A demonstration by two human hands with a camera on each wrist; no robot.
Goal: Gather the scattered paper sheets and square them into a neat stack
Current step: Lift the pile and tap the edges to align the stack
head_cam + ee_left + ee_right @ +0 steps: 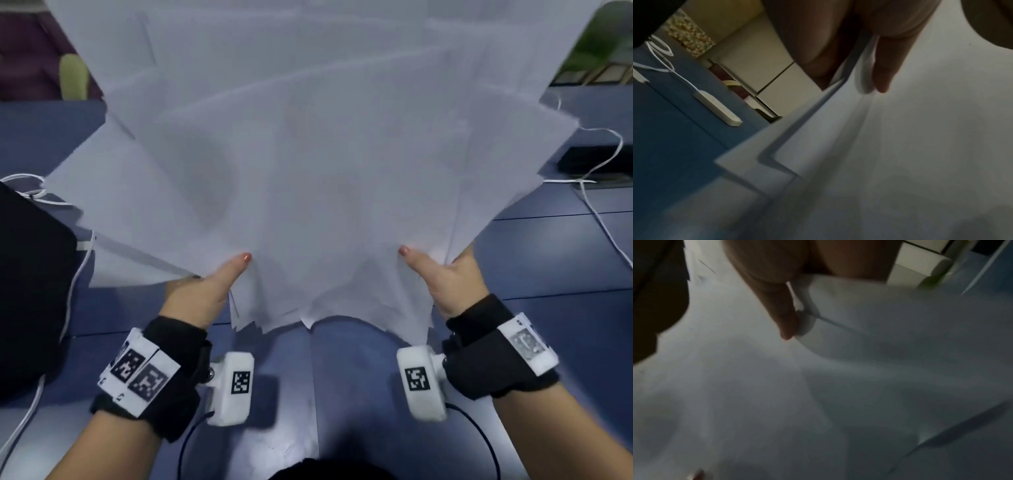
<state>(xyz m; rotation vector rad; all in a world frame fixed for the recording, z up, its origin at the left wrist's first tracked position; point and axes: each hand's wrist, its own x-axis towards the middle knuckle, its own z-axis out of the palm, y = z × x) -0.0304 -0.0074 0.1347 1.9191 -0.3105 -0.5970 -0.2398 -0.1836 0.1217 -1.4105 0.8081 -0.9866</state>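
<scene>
The paper sheets hung fanned and uneven above the blue table, pinched near their lower corners by the left hand and right hand, thumbs in front. Loosening both pinches slightly while tapping the lower edge on the table would probably square them best.

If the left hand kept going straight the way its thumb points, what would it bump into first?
Nothing new, probably: the left hand already pinches the fanned paper sheets, so its thumb would just slide further up across them. What lies behind the sheets is hidden.
</scene>
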